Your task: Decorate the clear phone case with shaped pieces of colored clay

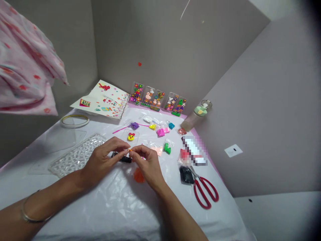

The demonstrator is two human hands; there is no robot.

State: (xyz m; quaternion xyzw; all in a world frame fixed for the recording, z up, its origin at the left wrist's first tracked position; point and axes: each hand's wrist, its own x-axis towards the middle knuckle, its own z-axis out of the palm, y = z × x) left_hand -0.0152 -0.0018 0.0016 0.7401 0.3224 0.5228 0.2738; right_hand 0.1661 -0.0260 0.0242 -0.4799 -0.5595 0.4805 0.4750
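Observation:
My left hand (104, 160) and my right hand (148, 163) meet over the table, fingertips pinched together around a small piece of orange modelling clay (129, 150). Its exact shape is too small to make out. Just beyond them lies a clear case with a yellow clay face topped in red (130, 136). A black item (125, 159) is partly hidden below my fingers. Beside my right wrist rests an orange lump of clay (138, 175), partly covered by that hand.
Bagged clay in several colours, such as green (167, 148) and purple (134, 126), lies behind. Red-handled scissors (204, 190) and a black packet (186, 175) are at right. A bottle (194, 117), decorated cases (150, 97), a drawing sheet (107, 100) and textured clear case (77, 155) surround.

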